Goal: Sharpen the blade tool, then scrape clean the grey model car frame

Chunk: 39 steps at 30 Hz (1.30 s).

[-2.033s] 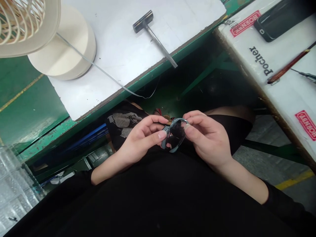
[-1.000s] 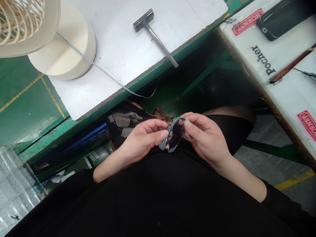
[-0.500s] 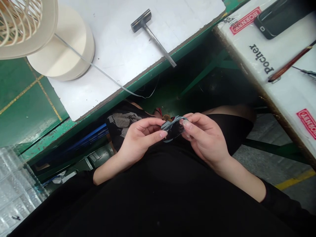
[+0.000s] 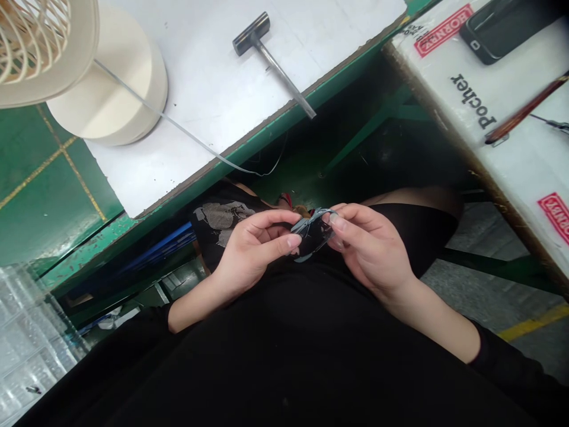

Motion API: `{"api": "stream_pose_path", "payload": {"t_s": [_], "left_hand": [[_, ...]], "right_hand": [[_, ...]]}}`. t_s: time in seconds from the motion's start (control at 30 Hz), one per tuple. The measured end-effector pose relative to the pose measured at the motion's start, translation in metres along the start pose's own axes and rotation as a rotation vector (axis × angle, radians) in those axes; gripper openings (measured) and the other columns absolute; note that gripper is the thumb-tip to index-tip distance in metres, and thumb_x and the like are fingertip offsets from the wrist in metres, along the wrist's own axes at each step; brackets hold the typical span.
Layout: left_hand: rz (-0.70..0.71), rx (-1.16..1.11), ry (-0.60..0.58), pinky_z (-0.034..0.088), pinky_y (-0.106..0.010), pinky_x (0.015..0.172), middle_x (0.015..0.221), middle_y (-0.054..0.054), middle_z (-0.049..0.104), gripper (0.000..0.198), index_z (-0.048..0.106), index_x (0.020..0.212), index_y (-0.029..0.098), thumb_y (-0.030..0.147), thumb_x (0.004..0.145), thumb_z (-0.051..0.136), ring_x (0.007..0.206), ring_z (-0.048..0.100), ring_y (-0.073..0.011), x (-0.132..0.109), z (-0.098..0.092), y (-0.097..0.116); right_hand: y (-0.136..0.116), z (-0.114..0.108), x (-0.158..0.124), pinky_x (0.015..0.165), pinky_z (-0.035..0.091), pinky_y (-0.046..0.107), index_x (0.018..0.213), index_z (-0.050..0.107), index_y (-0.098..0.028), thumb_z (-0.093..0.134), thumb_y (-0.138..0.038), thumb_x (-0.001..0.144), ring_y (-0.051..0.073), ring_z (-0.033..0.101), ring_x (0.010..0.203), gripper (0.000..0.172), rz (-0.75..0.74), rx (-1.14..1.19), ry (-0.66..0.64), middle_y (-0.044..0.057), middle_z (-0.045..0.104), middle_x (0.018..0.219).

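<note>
Above my lap, both hands hold a small grey-blue looped piece (image 4: 306, 222) made of thin, curved strips. Its exact kind is hard to make out. The thumb and index finger of my left hand (image 4: 258, 246) pinch its left end. On the other side, my right hand (image 4: 368, 237) grips the right end of the loop between thumb and fingertips, and some of those fingers are hidden behind the thumb. A thin curved strip hangs below, between the two hands.
A hammer (image 4: 284, 77) lies on the white tabletop (image 4: 200, 71), its handle end over the edge. Left of it stands a cream fan (image 4: 133, 107) with a thin grey cord. To the right, a phone (image 4: 498, 32) and a brown stick-like tool (image 4: 528, 112) rest on a printed white surface.
The lower strip of the grey piece hangs slightly lower and more open between my hands. Both hands keep their pinch almost unmoved. The view has shifted a little.
</note>
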<state>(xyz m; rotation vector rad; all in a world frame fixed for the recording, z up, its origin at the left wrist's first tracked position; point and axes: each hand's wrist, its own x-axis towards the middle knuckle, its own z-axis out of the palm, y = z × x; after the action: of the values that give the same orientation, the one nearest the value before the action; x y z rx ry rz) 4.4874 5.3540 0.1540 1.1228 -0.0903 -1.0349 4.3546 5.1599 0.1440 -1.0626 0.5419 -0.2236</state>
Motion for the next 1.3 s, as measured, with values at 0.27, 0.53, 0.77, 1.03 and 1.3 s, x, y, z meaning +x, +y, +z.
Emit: {"api": "stream_pose_path", "payload": {"t_s": [0.27, 0.53, 0.77, 1.03, 1.3], "left_hand": [[-0.194, -0.057, 0.010, 0.074, -0.028, 0.069, 0.107, -0.005, 0.084, 0.036, 0.093, 0.114, 0.017, 0.029, 0.088, 0.114, 0.083, 0.079, -0.0152, 0.004, 0.003, 0.006], [-0.245, -0.150, -0.051, 0.074, -0.029, 0.073, 0.090, -0.006, 0.088, 0.034, 0.093, 0.113, 0.015, 0.037, 0.095, 0.109, 0.073, 0.082, -0.0161, 0.006, 0.000, 0.008], [-0.173, -0.063, -0.064, 0.073, -0.029, 0.083, 0.100, -0.007, 0.093, 0.036, 0.096, 0.116, 0.016, 0.024, 0.086, 0.114, 0.080, 0.085, -0.0158, 0.002, -0.003, 0.005], [0.006, 0.136, -0.069, 0.075, -0.033, 0.105, 0.123, -0.008, 0.095, 0.052, 0.095, 0.130, 0.022, 0.014, 0.082, 0.114, 0.114, 0.090, -0.0222, -0.003, -0.002, 0.007], [0.523, 0.753, 0.033, 0.071, -0.027, 0.090, 0.099, 0.002, 0.086, 0.056, 0.084, 0.148, 0.026, 0.024, 0.096, 0.107, 0.089, 0.084, -0.0147, -0.009, -0.003, 0.003]], "right_hand": [[-0.001, -0.002, 0.000, 0.059, 0.044, 0.032, 0.093, 0.093, -0.029, 0.106, -0.050, 0.096, 0.015, 0.051, 0.070, 0.025, 0.026, 0.016, -0.050, 0.004, 0.081, 0.098], [-0.002, -0.002, 0.005, 0.059, 0.043, 0.031, 0.093, 0.091, -0.027, 0.107, -0.050, 0.097, 0.014, 0.052, 0.070, 0.028, 0.047, 0.041, -0.058, 0.004, 0.082, 0.100], [-0.002, 0.001, 0.006, 0.059, 0.038, 0.030, 0.089, 0.092, -0.028, 0.109, -0.051, 0.094, 0.013, 0.049, 0.068, 0.028, 0.063, 0.069, -0.026, 0.003, 0.080, 0.094], [-0.003, 0.001, 0.007, 0.059, 0.040, 0.031, 0.091, 0.090, -0.029, 0.107, -0.055, 0.095, 0.013, 0.050, 0.067, 0.032, 0.030, 0.015, 0.007, 0.002, 0.078, 0.097], [-0.006, 0.002, 0.000, 0.075, 0.056, 0.035, 0.121, 0.091, -0.030, 0.094, -0.056, 0.111, 0.020, 0.070, 0.090, 0.028, -0.100, -0.323, 0.029, 0.004, 0.081, 0.111]]}}
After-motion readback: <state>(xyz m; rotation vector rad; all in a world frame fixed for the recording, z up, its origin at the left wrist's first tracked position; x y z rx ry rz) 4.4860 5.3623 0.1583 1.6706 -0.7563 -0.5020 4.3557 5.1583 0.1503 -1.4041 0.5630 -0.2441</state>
